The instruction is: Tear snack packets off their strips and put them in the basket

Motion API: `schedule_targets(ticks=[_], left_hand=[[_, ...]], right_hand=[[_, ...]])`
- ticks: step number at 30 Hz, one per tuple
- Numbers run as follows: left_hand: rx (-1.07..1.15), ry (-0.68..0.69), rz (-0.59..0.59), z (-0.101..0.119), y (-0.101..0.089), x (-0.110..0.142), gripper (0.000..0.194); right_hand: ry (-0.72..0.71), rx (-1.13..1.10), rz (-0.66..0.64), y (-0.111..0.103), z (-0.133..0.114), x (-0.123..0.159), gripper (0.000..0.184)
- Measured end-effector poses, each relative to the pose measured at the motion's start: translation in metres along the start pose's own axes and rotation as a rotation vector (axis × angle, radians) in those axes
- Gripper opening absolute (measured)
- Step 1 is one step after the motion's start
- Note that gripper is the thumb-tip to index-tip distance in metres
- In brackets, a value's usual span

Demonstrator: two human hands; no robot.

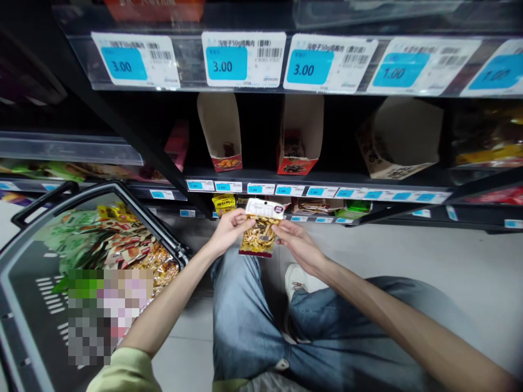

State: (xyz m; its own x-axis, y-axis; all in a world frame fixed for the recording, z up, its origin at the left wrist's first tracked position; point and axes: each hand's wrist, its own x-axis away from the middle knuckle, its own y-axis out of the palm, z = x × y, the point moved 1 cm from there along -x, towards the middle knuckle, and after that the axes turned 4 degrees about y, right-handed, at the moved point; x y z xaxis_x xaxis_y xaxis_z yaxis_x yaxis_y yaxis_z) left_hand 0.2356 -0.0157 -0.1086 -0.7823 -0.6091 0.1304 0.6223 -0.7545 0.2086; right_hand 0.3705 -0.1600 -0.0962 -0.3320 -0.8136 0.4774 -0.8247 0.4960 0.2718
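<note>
A small snack packet [258, 238] with a white top, a clear middle showing brown pieces and a dark red bottom edge is held up in front of my knees. My left hand [232, 227] pinches its left side, thumb towards me. On the opposite side, my right hand [295, 239] grips the packet's right edge between thumb and fingers. Just behind it, a yellow packet [224, 203] lies on the lowest shelf. To my left stands a grey shopping basket [24, 272] holding many snack packets [122, 239]; part of its contents is blurred out.
A shelf rail with price tags [244, 59] crosses the top. Below it stand open cardboard display boxes [302, 130], and a lower tag strip [318, 191] runs beneath them. The basket's handle [44, 204] sticks up at the left. Grey floor [400, 250] shows at right.
</note>
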Motion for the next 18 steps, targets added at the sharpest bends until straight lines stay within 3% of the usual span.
schedule_targets(ticks=[8, 18], left_hand=[[0.067, -0.014, -0.095, -0.0007, -0.0029, 0.0001, 0.035], [0.089, 0.032, -0.132, 0.0004, -0.0040, 0.0017, 0.037]], right_hand=[[0.007, -0.020, -0.068, 0.0021, 0.0009, -0.0004, 0.033], [0.028, 0.061, -0.092, 0.0014, -0.0045, -0.0041, 0.037]])
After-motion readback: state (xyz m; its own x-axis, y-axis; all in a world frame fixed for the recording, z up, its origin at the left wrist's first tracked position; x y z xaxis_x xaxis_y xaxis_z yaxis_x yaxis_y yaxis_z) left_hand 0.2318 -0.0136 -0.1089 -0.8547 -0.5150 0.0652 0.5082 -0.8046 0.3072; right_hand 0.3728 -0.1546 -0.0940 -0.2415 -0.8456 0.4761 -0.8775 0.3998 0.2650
